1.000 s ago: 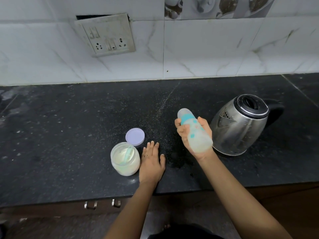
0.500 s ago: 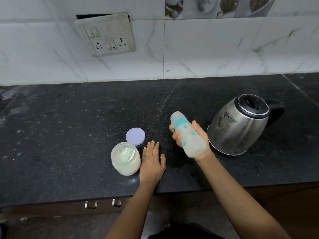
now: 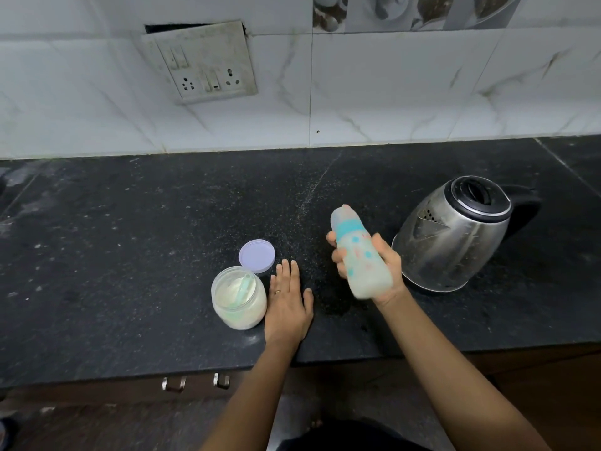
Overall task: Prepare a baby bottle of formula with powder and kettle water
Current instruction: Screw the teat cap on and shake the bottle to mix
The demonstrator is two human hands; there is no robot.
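Observation:
My right hand [image 3: 387, 268] grips a capped baby bottle [image 3: 359, 255] with a teal ring and milky liquid inside; it is tilted top-left above the black counter [image 3: 130, 242] and looks motion-blurred. A steel electric kettle [image 3: 455, 236] with a black lid and handle stands just right of that hand. My left hand [image 3: 287, 304] lies flat, palm down, on the counter with nothing in it. Beside its left edge stands an open clear jar of pale formula powder [image 3: 239, 301] with a teal scoop inside. The jar's lilac lid [image 3: 257, 256] lies flat behind it.
A tiled wall with a switch-and-socket plate [image 3: 201, 60] rises behind the counter. The counter's front edge runs just below my left wrist, with drawer handles [image 3: 195, 382] under it. A wet patch darkens the counter between my hands.
The bottle in my right hand has swung from near the kettle to the left and tilted over, with blur as of shaking. My left hand, the jar and the kettle have stayed put.

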